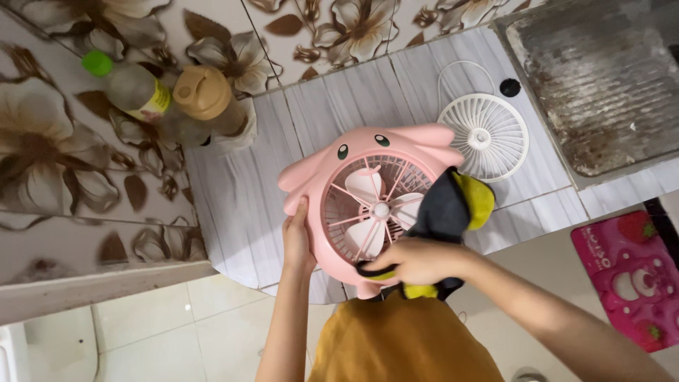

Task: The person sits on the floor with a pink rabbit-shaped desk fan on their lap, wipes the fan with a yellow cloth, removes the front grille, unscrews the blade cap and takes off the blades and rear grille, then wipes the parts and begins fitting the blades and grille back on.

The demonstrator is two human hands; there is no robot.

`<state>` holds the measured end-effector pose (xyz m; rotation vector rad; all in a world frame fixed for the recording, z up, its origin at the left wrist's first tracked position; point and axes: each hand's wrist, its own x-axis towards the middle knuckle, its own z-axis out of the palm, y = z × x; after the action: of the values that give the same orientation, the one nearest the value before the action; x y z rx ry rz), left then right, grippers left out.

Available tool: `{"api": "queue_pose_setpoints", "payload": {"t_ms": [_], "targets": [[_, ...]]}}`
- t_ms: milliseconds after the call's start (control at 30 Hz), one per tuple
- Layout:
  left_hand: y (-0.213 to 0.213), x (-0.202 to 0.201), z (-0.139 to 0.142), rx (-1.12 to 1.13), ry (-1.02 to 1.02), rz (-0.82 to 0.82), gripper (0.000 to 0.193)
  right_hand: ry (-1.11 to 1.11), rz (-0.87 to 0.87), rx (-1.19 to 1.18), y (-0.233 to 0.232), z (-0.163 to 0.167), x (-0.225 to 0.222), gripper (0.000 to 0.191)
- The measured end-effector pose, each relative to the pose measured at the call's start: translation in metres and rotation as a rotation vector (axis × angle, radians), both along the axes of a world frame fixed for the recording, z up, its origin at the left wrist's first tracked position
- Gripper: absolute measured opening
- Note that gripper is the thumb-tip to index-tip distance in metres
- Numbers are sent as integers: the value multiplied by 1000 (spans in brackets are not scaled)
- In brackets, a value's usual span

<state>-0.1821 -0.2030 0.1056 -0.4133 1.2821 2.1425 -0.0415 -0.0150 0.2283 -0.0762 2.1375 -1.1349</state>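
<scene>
A pink desk fan (332, 177) shaped like a cartoon animal, with two small eyes and a round grille over white blades, is held up above the counter. My left hand (298, 240) grips its left lower rim. My right hand (417, 260) holds a black and yellow cloth (453, 205) against the fan's right side and lower grille. The cloth covers part of the grille.
A white detached fan grille (484, 136) lies on the grey wood-patterned counter (240, 205), with a small black cap (510, 87) behind it. A green-capped bottle (131, 88) and a tan-lidded container (205, 95) stand at the back left. A metal sink (601, 85) is at right. A pink mat (629, 272) lies on the floor.
</scene>
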Motion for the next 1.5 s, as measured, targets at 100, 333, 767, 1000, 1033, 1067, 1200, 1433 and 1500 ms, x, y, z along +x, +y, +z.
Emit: {"api": "queue_pose_setpoints", "payload": {"t_ms": [100,333,767,1000,1033,1067,1200,1433,1500], "targets": [[-3,-1,-2,15,24,-42,50,-156,-7,392,17,29,16,60],[-2,-1,6,-55,45,-62,54,-40,-314,682,81,48,38,52],[14,59,38,-675,770,100,85,9,-965,-413,153,-17,64,55],[42,71,58,-733,885,97,83,989,-298,457,97,-23,-41,57],[44,72,59,-735,885,105,83,965,-128,701,90,-25,-50,53],[45,71,60,-736,886,114,83,1040,-72,673,86,-27,-59,46],[46,69,60,-701,809,116,80,1284,118,689,85,-33,-81,33],[46,61,59,-722,832,141,75,1342,238,1145,117,-27,-74,40],[48,62,59,-681,827,171,75,1287,219,1294,120,-22,-55,37]]}}
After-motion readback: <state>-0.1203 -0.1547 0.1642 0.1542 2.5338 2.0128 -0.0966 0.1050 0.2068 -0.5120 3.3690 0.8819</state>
